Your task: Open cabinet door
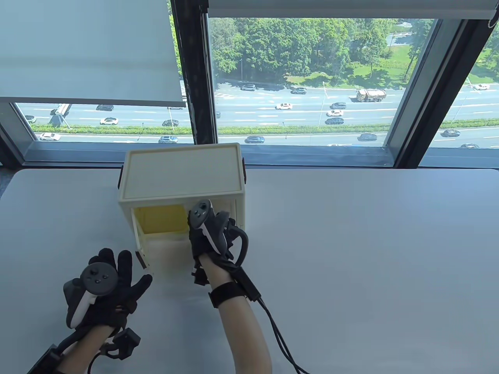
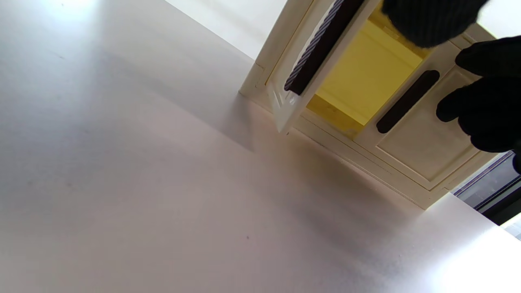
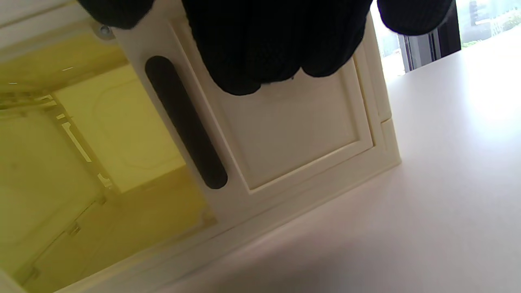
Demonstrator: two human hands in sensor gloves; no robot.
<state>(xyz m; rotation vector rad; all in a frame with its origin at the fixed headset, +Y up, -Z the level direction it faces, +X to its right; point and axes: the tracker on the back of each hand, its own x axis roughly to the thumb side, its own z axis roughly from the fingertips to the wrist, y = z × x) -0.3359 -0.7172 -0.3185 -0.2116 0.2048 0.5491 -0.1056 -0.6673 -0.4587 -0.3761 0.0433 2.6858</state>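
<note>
A: Nearest you, your left hand (image 1: 104,286) lies flat on the desk (image 1: 351,253), fingers spread apart, holding nothing.

B: And the cabinet from there?

A: Just beyond and to the right of it. The left door (image 2: 303,77) is swung out toward you, its free edge close beside your left fingertips (image 1: 124,259), apart from them as far as the table view shows.

B: My right hand?

A: Your right hand (image 1: 212,233) is up against the cabinet (image 1: 183,183) front, fingers (image 3: 260,49) bunched together over the right door (image 3: 285,122), which sits shut in its frame. Whether they press the panel or only hover on it, I can't tell; the wrist view is too dark there.

B: Count them.

A: One cabinet, two doors, each with one dark slot handle (image 3: 185,122); yellow interior (image 1: 161,219) showing behind the open one.
</note>
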